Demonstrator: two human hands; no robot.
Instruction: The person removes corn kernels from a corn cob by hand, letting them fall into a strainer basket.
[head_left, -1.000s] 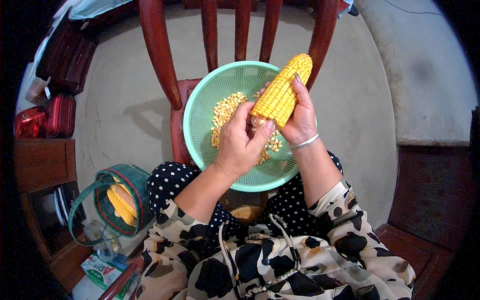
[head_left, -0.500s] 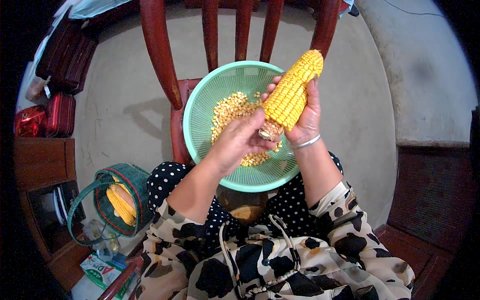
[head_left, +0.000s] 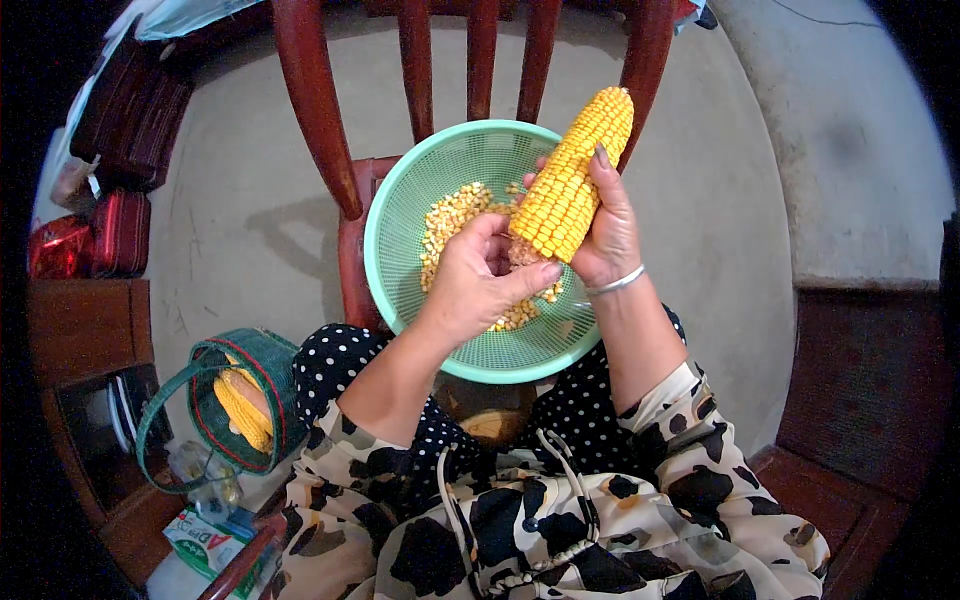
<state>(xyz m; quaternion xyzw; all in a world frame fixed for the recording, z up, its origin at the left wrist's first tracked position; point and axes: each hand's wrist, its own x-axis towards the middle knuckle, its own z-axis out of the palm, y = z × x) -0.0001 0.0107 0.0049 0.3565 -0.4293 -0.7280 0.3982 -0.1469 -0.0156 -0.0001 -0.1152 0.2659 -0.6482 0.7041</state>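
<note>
An ear of corn (head_left: 573, 185), yellow and tilted with its tip up to the right, is gripped by my right hand (head_left: 610, 235), thumb along its side. At its lower end the kernels are gone and the bare cob (head_left: 522, 252) shows. My left hand (head_left: 478, 275) closes round that stripped end, thumb pressed near the lowest row of kernels. Both hands are over a light green mesh basket (head_left: 400, 310). Loose corn kernels (head_left: 450, 218) lie in its bottom, partly hidden by my left hand.
The basket rests on a dark red wooden chair (head_left: 315, 110) with a slatted back. To my left, a dark green woven basket (head_left: 285, 385) holds corn cobs (head_left: 243, 415). Beside it lie a plastic bag (head_left: 207, 470) and a green-and-white package (head_left: 200, 538). Wooden furniture (head_left: 90, 325) stands at far left.
The ear of corn has shifted slightly up and left with my right hand. My left thumb has swung from above the cob to below it, with the fingers now curled behind.
</note>
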